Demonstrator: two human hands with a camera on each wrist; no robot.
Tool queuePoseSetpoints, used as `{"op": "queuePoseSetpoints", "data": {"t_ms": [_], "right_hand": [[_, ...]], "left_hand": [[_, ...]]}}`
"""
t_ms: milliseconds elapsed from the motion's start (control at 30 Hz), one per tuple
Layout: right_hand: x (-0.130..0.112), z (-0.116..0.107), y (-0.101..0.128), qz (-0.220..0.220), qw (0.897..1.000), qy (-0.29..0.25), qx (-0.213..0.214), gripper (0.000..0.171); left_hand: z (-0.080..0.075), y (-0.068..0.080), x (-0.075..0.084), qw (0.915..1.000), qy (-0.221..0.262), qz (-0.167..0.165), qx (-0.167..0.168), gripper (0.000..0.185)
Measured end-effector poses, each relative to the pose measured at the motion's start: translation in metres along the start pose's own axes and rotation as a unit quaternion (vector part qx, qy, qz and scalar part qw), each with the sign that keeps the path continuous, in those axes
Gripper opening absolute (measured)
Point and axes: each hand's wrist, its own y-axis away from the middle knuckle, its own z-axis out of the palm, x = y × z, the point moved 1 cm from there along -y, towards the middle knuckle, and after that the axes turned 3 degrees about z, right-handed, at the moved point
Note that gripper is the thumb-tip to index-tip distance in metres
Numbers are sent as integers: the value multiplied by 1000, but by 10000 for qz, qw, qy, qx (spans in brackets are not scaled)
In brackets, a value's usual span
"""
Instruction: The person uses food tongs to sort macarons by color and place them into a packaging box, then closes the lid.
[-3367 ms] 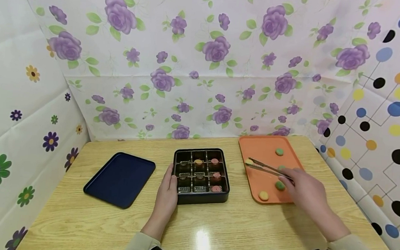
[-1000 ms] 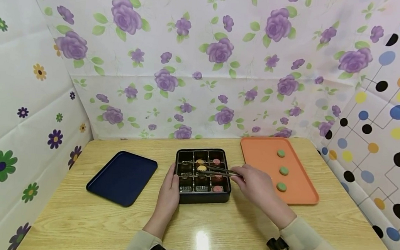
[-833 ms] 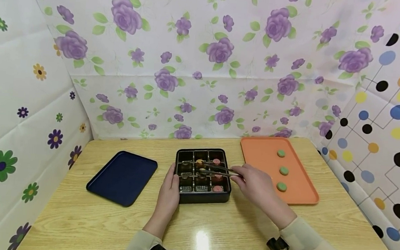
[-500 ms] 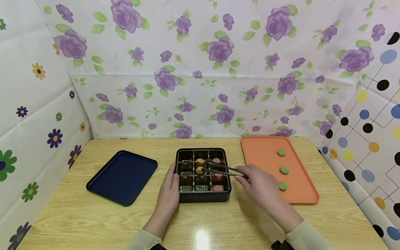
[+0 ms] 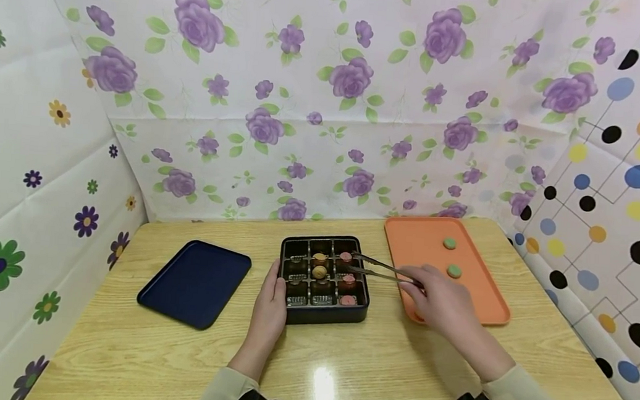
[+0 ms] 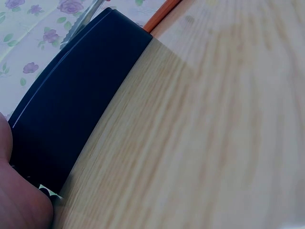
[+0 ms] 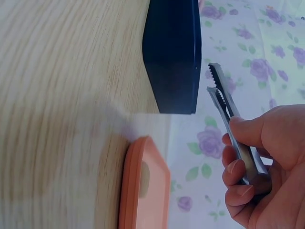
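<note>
A black compartment box (image 5: 325, 314) stands mid-table. Its right column holds several pink macarons (image 5: 349, 300); two yellow macarons (image 5: 319, 272) sit in the back and centre cells of the middle column. My left hand (image 5: 269, 313) lies against the box's left side, fingers straight along the wall and thumb at the near corner. My right hand (image 5: 446, 302) grips metal tongs (image 7: 232, 125), whose parted tips hold nothing and overlap the box's right edge in the head view. Two green macarons (image 5: 454, 271) show on the orange tray (image 5: 415, 231), partly covered by my right hand.
A dark blue tray (image 5: 194, 284) lies to the left of the box on the wooden table (image 5: 219, 366). Flowered cloth (image 5: 314, 125) hangs behind the table's far edge, and dotted cloth (image 5: 604, 201) hangs along the right.
The tongs carried a yellow macaron from the orange tray to the box's centre cell and let it go. My right hand has since drawn back rightward; my left hand stays at the box.
</note>
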Motion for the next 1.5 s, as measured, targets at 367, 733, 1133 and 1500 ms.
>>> {"op": "queuePoseSetpoints", "data": {"t_ms": [367, 733, 1133, 1500], "right_hand": [[20, -12, 11, 46, 9999, 25, 135, 34], [46, -23, 20, -69, 9996, -69, 263, 34], [74, -32, 34, 273, 9995, 142, -28, 38], [95, -41, 43, 390, 9989, 79, -239, 37]], "left_hand": [[0, 0, -1, 10000, -22, 16, -3, 57], [0, -1, 1, 10000, -8, -4, -5, 57], [0, 0, 2, 10000, -67, -5, 38, 57], [1, 0, 3, 9999, -128, 74, 64, 57]]}}
